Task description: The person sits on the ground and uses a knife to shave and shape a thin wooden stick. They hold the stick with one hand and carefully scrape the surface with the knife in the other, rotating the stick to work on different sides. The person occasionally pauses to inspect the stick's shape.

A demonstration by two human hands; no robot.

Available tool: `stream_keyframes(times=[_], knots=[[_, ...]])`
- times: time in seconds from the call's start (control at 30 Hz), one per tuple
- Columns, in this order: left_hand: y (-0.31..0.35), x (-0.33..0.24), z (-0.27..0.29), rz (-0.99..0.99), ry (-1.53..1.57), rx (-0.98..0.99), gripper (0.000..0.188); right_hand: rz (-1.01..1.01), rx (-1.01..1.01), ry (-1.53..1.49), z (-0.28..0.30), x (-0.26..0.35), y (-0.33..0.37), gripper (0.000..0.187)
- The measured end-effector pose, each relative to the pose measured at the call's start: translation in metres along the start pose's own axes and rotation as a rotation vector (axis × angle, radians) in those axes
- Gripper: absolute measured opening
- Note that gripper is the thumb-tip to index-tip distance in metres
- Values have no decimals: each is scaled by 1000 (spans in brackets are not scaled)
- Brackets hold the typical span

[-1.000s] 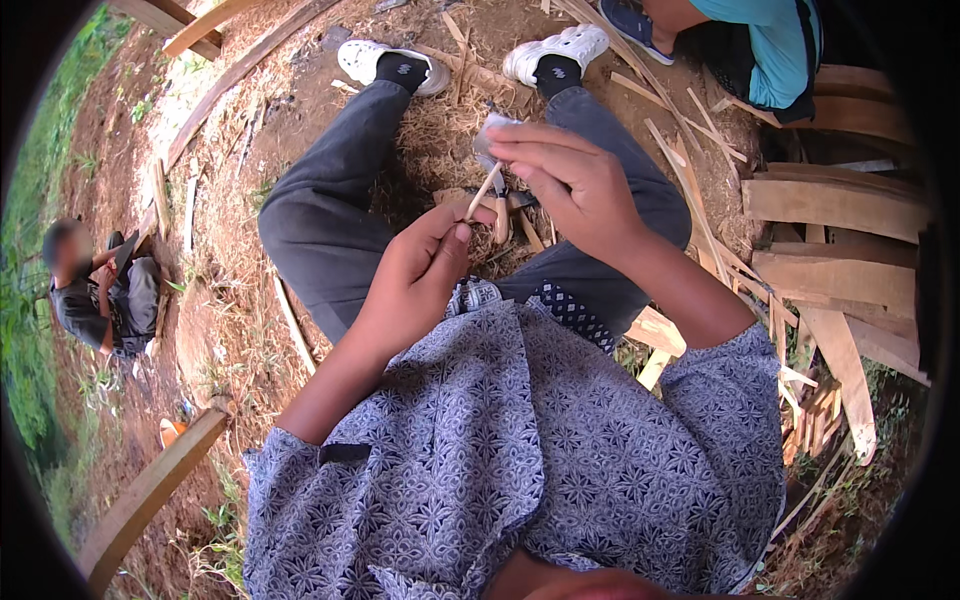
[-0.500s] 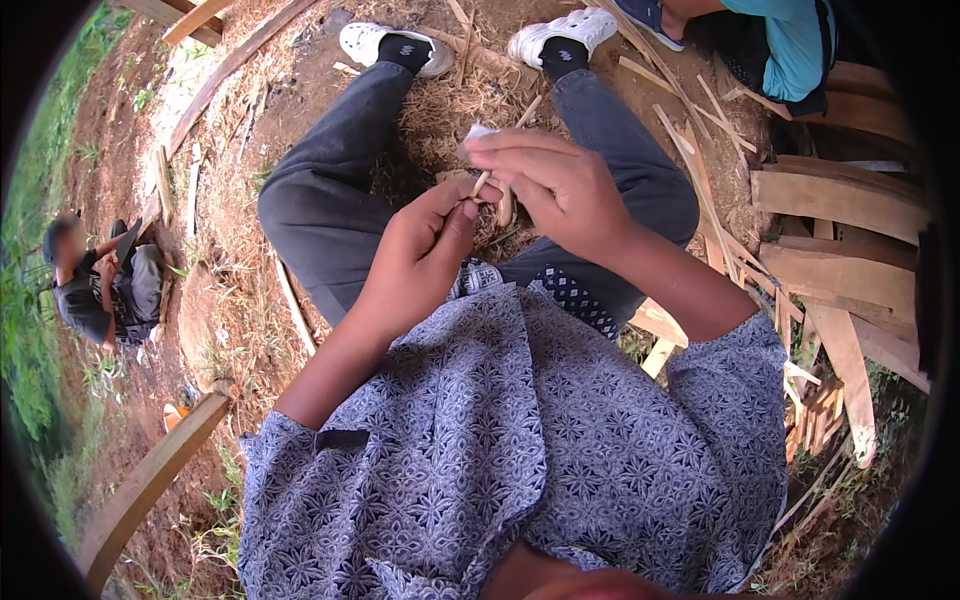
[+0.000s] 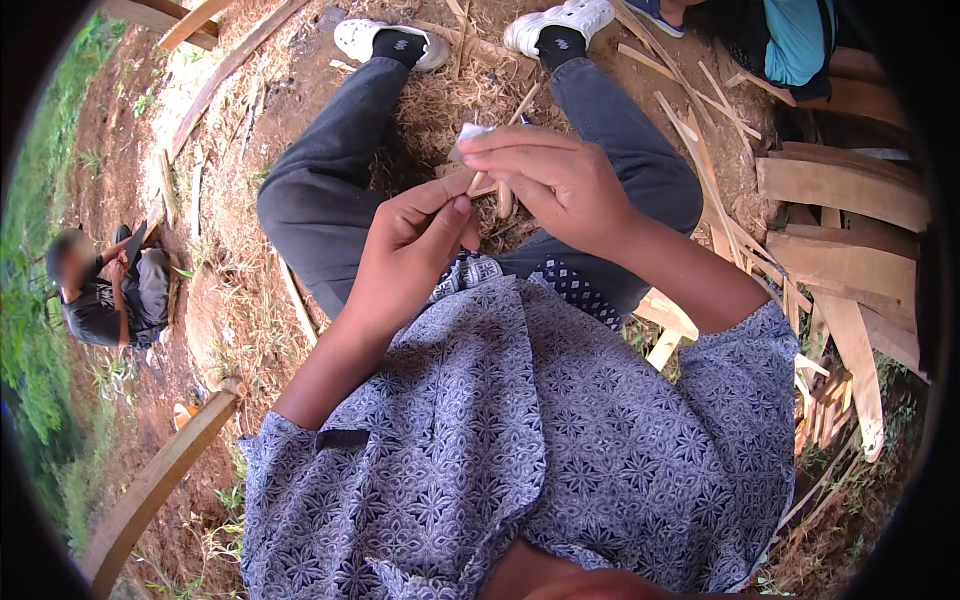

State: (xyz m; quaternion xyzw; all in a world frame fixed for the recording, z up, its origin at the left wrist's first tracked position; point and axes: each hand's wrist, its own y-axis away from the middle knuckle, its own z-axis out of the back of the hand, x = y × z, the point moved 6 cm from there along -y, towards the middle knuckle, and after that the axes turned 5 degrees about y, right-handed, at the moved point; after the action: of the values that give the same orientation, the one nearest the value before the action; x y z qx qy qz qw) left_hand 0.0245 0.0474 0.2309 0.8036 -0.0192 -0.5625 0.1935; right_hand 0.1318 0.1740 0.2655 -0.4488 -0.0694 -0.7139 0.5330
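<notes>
Between my knees, my left hand (image 3: 412, 243) pinches a thin pale wooden stick (image 3: 476, 184) between thumb and fingertips. My right hand (image 3: 562, 185) is bent over the upper part of that stick, its fingers together on a folded whitish-grey sheet (image 3: 470, 138) that looks like paper or cloth. The sheet's corner sticks out past the fingertips. Another short, rounded piece of wood (image 3: 504, 203) shows just below the right fingers; whether it is held or lies behind them I cannot tell. The stick's far end is hidden under my right hand.
Curved boards (image 3: 845, 190) are stacked at the right, with thin offcuts (image 3: 715, 105) beside my leg. A long beam (image 3: 160, 480) rises at the lower left. One person (image 3: 110, 290) sits at the left; another in a turquoise top (image 3: 797, 42) is at the upper right. Shavings cover the ground.
My left hand has shifted slightly left and down, and its fingers have moved along the stick. My right hand stays nearly in place with the sheet.
</notes>
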Motion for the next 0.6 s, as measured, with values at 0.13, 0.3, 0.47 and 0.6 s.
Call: stream_keyframes(times=[0.13,0.3,0.47,0.6], knots=[[0,-10,-2,17,19,-27,28,31,-117,86,22,-20,-16,19],[0,-2,2,101,89,-27,27,27,95,-31,-5,-3,3,19],[3,-1,0,99,114,-45,27,26,-16,18,4,-2,-2,20],[6,-3,2,111,141,-37,26,58,-68,107,23,-18,-17,19]])
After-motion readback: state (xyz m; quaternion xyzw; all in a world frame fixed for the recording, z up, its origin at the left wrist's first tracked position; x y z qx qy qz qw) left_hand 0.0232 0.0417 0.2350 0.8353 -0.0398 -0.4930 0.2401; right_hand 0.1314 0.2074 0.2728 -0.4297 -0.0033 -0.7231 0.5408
